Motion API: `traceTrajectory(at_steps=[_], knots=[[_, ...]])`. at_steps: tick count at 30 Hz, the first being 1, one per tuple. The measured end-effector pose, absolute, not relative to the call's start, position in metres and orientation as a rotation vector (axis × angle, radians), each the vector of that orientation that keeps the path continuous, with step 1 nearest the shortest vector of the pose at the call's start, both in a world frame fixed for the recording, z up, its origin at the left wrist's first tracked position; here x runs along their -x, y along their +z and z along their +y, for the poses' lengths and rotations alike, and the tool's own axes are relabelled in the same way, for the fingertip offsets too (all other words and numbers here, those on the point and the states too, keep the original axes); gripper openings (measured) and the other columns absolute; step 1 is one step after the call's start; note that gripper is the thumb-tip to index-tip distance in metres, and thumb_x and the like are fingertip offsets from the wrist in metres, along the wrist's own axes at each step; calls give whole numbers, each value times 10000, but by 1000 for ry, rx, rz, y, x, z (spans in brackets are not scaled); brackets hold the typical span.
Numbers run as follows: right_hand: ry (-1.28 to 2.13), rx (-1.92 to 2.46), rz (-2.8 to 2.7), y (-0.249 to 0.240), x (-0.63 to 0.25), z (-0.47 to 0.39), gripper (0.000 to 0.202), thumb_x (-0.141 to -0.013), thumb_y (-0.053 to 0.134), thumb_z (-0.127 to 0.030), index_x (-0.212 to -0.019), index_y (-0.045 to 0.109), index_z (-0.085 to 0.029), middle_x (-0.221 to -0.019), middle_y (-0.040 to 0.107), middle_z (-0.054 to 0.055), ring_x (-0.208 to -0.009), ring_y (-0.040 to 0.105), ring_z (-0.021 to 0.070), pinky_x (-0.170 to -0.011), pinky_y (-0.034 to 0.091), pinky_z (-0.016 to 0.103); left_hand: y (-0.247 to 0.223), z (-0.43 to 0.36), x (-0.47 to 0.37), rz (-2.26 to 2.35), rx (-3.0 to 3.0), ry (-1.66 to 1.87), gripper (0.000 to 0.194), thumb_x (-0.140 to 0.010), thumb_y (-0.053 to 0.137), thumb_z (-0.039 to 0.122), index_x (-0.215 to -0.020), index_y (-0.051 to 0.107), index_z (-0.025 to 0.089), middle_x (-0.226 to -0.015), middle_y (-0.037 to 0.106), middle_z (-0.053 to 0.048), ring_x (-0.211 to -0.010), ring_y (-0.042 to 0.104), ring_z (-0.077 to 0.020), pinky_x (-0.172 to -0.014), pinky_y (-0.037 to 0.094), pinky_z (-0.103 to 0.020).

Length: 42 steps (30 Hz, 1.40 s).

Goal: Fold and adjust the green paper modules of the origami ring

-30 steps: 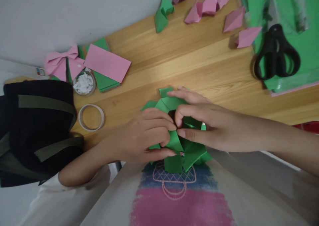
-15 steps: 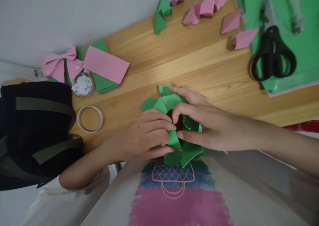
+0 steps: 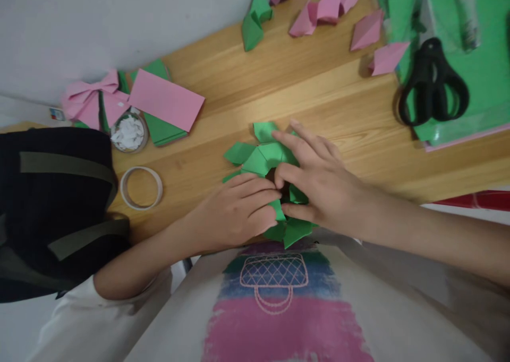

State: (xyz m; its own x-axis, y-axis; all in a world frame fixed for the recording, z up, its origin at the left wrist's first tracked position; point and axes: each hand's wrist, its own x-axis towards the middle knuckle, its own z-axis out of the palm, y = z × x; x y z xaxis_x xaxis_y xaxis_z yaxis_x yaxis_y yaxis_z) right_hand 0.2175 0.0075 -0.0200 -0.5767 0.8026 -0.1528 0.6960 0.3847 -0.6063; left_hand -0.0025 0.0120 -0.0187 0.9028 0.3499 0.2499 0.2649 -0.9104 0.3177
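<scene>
A ring of folded green paper [image 3: 258, 160], with pointed leaf-like flaps around an open middle, lies at the table's near edge. My left hand [image 3: 235, 208] grips its left side, the fingers curled over the paper. On the other side my right hand [image 3: 322, 186] pinches the ring's inner edge with bent index finger and thumb, its other fingers stretched over the top. Some of the ring is hidden under both hands. A folded green piece [image 3: 255, 22] and several folded pink pieces [image 3: 367, 30] rest at the back.
Black scissors [image 3: 433, 85] lie on green sheets [image 3: 450, 107] at the right. On the left are a tape roll [image 3: 141, 188], a small jar of white paper bits [image 3: 129, 132], a pink card [image 3: 167, 100], a pink bow [image 3: 93, 97] and a black bag [image 3: 56, 208].
The green paper ring has moved slightly away from my body and tilted, with both hands still on it. The whole view has shifted a little.
</scene>
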Motion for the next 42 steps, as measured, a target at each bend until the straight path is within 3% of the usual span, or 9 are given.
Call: traceTrajectory(at_steps=[3,11,18,23,37,39,42], knots=[[959,1365,-2477,-18,-215,9,114,-765,766,-235,-821,671,-203,-1637,328,105,-1550,124,429,-1178,214,684,-20,12,2,447,-2815,444,153,-975,550,146,-842,625,157,-1053,722,-75,-1053,640,-215,-980,529,-377],[892,1392,-2444,-11,-218,4,50,-802,715,-220,-760,700,-197,-1620,378,104,-1550,150,414,-1187,197,681,-18,8,-2,515,-2886,437,128,-981,565,181,-890,640,131,-1057,726,-97,-1058,662,-230,-978,562,-379],[979,1307,-2403,-8,-218,5,176,-857,592,-184,-725,707,-199,-1594,435,84,-1550,186,379,-1170,279,656,-17,11,-3,499,-2944,442,80,-968,584,176,-924,634,131,-1080,728,-110,-1103,668,-253,-1005,562,-398],[958,1249,-2427,-9,-218,6,191,-855,551,-151,-732,696,-179,-1587,444,109,-1550,201,344,-1201,278,615,-19,16,-5,424,-2955,497,121,-961,569,160,-844,599,152,-952,730,-85,-976,687,-222,-961,573,-370],[886,1171,-2458,-8,-225,9,241,-914,497,-157,-805,712,-154,-1527,507,155,-1526,271,366,-1202,308,593,-19,22,-7,377,-2962,515,206,-990,505,147,-807,593,176,-948,740,-67,-945,686,-184,-904,586,-341],[919,1199,-2353,-4,-230,9,198,-924,525,-215,-864,712,-187,-1509,519,129,-1512,316,347,-1208,314,563,-19,22,-7,382,-2945,515,212,-991,500,135,-805,597,171,-936,741,-70,-940,684,-184,-892,588,-340],[983,1164,-2211,7,-244,6,152,-936,553,-285,-938,697,-237,-1334,615,106,-1311,550,283,-1100,448,469,-18,22,-7,397,-2930,517,189,-984,509,117,-832,616,154,-962,748,-77,-942,685,-188,-890,589,-338]])
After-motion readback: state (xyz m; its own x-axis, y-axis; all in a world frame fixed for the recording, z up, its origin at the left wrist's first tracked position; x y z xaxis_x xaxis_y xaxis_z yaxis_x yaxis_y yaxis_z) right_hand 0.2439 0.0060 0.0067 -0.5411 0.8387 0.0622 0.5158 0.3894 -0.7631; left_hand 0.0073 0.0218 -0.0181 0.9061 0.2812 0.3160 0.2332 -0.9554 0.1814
